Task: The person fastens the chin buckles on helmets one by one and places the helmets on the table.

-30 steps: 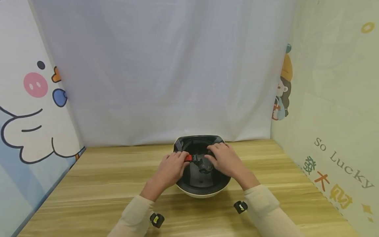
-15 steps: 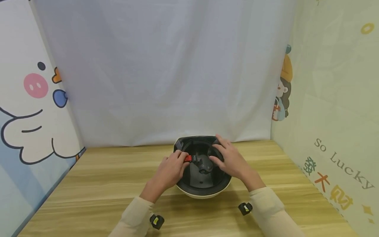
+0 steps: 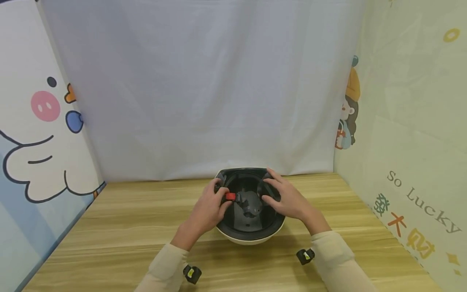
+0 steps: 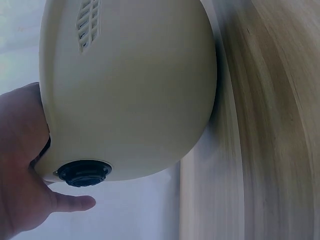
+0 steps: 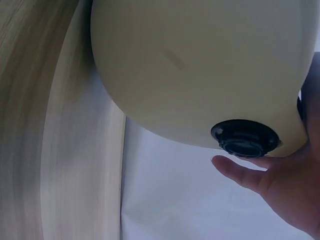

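Note:
A cream helmet point(image 3: 249, 240) lies upside down on the table, its black lined inside facing up. My left hand point(image 3: 208, 207) grips its left rim, the thumb reaching inside close to a red buckle point(image 3: 230, 196). My right hand point(image 3: 288, 198) holds the right rim, thumb inside and fingers spread over the edge. Dark straps and a black pad point(image 3: 251, 205) lie within the bowl. In the left wrist view, a round black side fitting point(image 4: 84, 172) and a slotted vent point(image 4: 89, 25) show on the shell. The right wrist view shows another round black fitting point(image 5: 245, 137) beside an extended finger.
The wood-grain table point(image 3: 138, 227) reaches back to a hanging white cloth point(image 3: 204, 89). Printed panels stand at left point(image 3: 43, 121) and right point(image 3: 408, 121). A small black wrist device point(image 3: 192, 274) sits by the left sleeve and another black device point(image 3: 305, 256) by the right.
My right hand has moved right, from the middle of the helmet's inside to its rim. The left fingers have shifted slightly around the rim, showing more of the red buckle. The helmet stays in place.

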A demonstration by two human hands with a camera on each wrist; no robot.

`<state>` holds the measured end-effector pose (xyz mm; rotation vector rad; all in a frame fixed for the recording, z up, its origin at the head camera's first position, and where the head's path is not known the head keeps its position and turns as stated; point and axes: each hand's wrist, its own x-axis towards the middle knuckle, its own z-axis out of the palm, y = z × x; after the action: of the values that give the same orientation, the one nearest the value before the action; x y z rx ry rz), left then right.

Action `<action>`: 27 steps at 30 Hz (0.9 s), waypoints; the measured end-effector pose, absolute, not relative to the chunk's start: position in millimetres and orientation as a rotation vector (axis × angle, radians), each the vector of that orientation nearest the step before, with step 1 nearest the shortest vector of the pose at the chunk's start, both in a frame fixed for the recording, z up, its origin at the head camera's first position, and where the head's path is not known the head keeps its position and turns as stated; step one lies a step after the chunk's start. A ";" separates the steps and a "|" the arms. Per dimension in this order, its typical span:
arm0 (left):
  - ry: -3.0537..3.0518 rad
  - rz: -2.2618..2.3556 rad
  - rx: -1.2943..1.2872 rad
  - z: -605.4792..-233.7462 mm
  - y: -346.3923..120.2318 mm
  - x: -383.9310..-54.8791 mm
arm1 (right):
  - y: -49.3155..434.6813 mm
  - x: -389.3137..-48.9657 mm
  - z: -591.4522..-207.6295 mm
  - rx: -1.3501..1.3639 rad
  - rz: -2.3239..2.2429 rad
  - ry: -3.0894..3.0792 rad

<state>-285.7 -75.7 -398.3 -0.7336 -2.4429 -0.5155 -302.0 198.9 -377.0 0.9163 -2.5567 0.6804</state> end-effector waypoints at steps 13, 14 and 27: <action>-2.445 -0.965 -0.573 -403.8 -81.9 -289.3 | 204.6 -303.0 -377.2 0.959 0.708 -2.585; -2.439 -1.028 -0.559 -404.5 -82.9 -289.9 | 205.1 -303.5 -377.4 0.958 0.708 -2.588; -2.354 -2.014 -0.505 -409.8 -91.6 -287.7 | 212.5 -306.8 -383.6 0.929 0.732 -2.606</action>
<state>-287.7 -91.6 -409.8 -0.5048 -2.3537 -2.0136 -306.8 212.5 -383.6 0.9295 -2.6064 0.7317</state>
